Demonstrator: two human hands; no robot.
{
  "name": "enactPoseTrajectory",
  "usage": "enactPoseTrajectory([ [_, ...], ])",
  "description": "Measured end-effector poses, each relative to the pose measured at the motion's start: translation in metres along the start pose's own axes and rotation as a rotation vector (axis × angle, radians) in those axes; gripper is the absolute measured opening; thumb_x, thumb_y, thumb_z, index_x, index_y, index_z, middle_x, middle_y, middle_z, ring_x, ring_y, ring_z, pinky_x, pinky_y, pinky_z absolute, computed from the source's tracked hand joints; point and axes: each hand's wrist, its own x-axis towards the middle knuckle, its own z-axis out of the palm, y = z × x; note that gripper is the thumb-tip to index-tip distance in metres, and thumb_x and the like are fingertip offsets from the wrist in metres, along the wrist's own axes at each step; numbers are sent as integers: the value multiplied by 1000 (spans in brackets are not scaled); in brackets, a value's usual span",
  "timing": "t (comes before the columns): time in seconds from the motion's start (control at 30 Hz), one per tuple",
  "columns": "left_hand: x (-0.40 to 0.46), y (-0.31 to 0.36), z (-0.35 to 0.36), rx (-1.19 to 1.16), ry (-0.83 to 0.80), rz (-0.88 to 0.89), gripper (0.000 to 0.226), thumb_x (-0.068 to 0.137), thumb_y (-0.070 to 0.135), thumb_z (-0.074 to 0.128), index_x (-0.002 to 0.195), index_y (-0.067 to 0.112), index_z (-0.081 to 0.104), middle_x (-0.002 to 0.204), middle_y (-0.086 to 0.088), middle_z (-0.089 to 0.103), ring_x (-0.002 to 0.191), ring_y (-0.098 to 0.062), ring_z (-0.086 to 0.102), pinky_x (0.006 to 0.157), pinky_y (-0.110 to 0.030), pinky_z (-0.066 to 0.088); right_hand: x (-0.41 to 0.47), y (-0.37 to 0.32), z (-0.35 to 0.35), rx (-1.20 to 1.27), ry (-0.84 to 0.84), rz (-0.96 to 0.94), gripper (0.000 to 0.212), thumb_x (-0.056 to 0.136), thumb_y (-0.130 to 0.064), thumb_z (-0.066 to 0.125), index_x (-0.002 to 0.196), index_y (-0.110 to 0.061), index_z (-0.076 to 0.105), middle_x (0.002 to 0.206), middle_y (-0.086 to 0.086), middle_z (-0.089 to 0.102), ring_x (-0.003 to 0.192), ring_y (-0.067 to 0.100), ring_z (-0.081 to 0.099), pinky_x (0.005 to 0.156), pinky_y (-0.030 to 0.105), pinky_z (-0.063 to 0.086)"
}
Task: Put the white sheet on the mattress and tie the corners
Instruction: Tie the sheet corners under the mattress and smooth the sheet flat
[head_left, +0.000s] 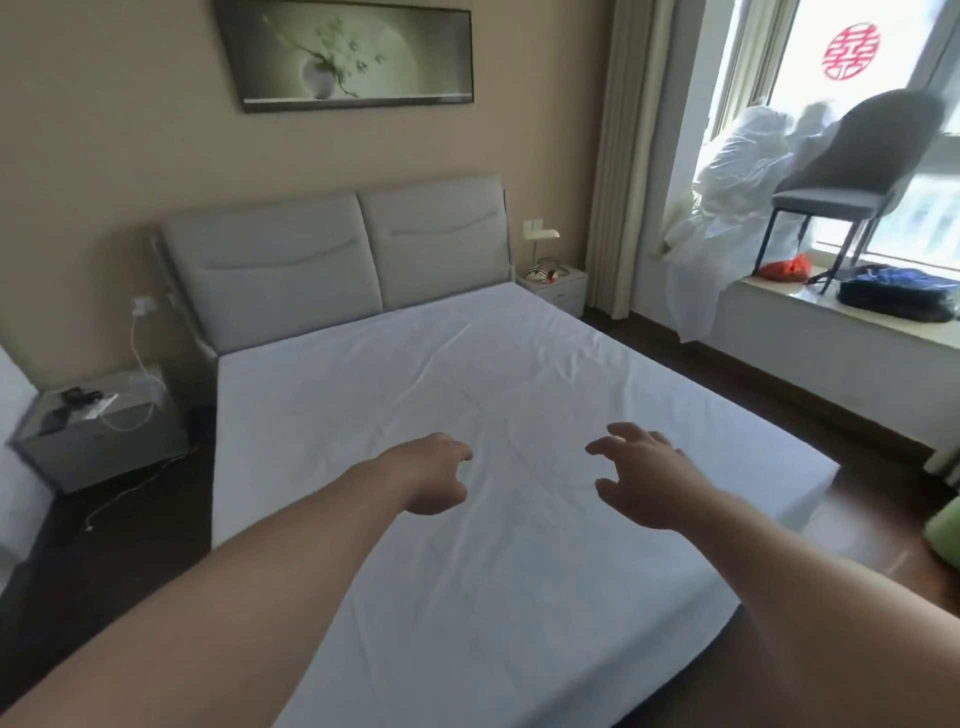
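White sheet covers mattress; hands seemingly hover.

two bare forearms, no sleeves; hands without rings, gloves, watch.

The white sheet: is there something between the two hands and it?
Nothing visible. The left hand and the right hand hover with loosely curled fingers over the white sheet, which already covers the mattress top, and only open air lies between them.
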Motion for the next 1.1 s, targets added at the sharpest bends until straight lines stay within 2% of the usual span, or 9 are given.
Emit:
enactPoseTrajectory([
  [0.13, 56, 94, -11, 1, -11, 36, 65, 100, 34, 52, 161, 27, 31, 169, 3, 21, 147, -23, 39, 118, -42, 37, 12, 104, -27, 9, 15, 42, 53, 95, -49, 56, 146, -45, 45, 166, -6, 25, 147, 28, 32, 116, 56, 34],
  [0.3, 135, 208, -20, -3, -36, 60, 66, 99, 33, 53, 161, 28, 31, 169, 1, 22, 148, -23, 38, 119, -41, 34, 22, 251, -56, 23, -1, 152, 53, 95, -46, 58, 147, -43, 46, 166, -6, 25, 146, 27, 35, 115, 51, 37],
  [0.53, 251, 346, -12, 28, -107, 130, 65, 99, 33, 54, 160, 28, 32, 167, 1, 25, 146, -24, 40, 118, -42, 37, 44, 422, -56, 42, -76, 276, 53, 91, -48, 58, 143, -46, 48, 165, -7, 26, 143, 24, 39, 113, 47, 41],
  [0.63, 303, 388, -12, 31, -118, 157, 65, 99, 32, 54, 160, 27, 32, 168, 2, 24, 147, -23, 39, 118, -41, 36, 65, 471, -52, 71, -80, 301, 52, 91, -48, 57, 142, -46, 49, 164, -8, 28, 140, 22, 42, 110, 43, 44],
  [0.83, 425, 451, -8, 19, -131, 245, 63, 100, 31, 53, 160, 26, 33, 167, 1, 27, 148, -24, 37, 119, -40, 36, 141, 555, -45, 65, -96, 338, 52, 93, -45, 58, 143, -46, 49, 163, -8, 27, 142, 23, 37, 111, 43, 43],
  [0.97, 512, 482, -9, -53, -172, 241, 63, 99, 32, 51, 160, 26, 33, 168, 2, 26, 147, -23, 38, 118, -39, 36, 207, 608, -52, 60, -138, 359, 51, 94, -43, 56, 144, -46, 46, 164, -9, 22, 143, 23, 34, 112, 47, 41],
  [1.1, 574, 509, -16, -90, -231, 206, 63, 100, 32, 50, 160, 26, 32, 168, 0, 26, 146, -25, 40, 116, -38, 38, 262, 651, -75, 68, -84, 337, 49, 95, -39, 56, 144, -42, 48, 162, -11, 26, 140, 19, 40, 108, 42, 46],
])
